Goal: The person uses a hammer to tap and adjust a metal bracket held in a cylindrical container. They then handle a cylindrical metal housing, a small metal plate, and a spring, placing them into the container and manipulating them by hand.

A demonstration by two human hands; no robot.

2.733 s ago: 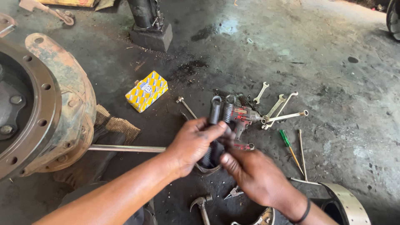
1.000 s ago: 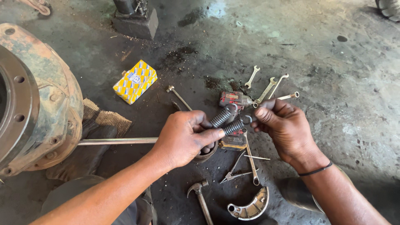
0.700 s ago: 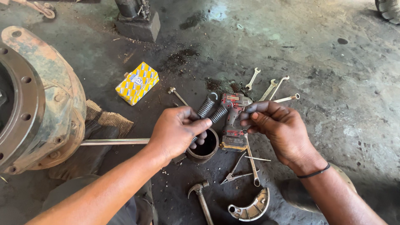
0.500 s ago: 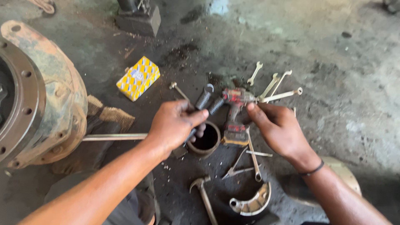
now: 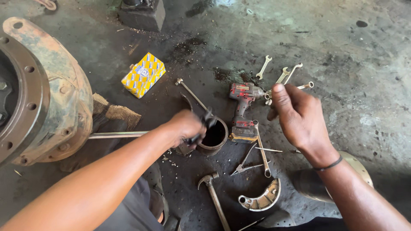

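My left hand (image 5: 185, 127) is closed around dark coil springs (image 5: 208, 118), blurred by motion, and holds them at the rim of a short dark metal sleeve (image 5: 220, 144) standing on the floor. My right hand (image 5: 295, 113) hovers apart to the right with its fingers loose and nothing in them, just over a red cordless impact wrench (image 5: 242, 107) and beside a spread of spanners (image 5: 287, 74).
A large rusty axle hub (image 5: 43, 90) fills the left, with a steel rod (image 5: 117, 135) leading out of it. A yellow box (image 5: 143, 75), a hammer (image 5: 212, 192), pliers (image 5: 246, 164), a curved brake shoe (image 5: 263, 199) and a black block (image 5: 141, 15) lie on the oily concrete.
My right hand has let go of the springs and drawn away to the right. My left hand has carried them down to the metal sleeve.
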